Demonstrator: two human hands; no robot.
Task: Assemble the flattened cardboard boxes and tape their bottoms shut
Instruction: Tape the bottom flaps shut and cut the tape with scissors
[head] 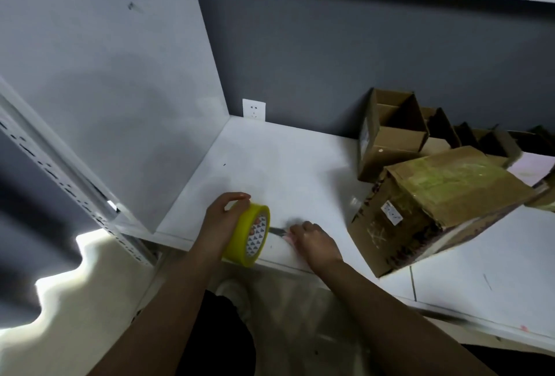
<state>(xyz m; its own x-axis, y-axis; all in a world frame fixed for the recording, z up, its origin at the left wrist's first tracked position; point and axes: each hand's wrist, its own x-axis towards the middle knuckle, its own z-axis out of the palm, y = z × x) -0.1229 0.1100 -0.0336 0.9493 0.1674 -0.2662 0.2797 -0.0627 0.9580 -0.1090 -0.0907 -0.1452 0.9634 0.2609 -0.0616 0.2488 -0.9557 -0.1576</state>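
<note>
One yellow tape roll [247,233], gripped by the left hand [220,222], stands on the white table [270,159]. Right hand [313,240], beside it, pinches a small blurred object. Right of the roll: one taped brown cardboard box [435,204], one open brown cardboard box [390,132].

Yellow tape roll [246,234] with a triangle-patterned core, brown cardboard boxes [420,195], white table [270,159], dark grey wall [360,60].

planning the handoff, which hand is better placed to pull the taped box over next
Right. The right hand lies nearest the taped box, though it is on a small blade-like tool whose grip I cannot make out. The left hand grips the yellow tape roll.
</note>
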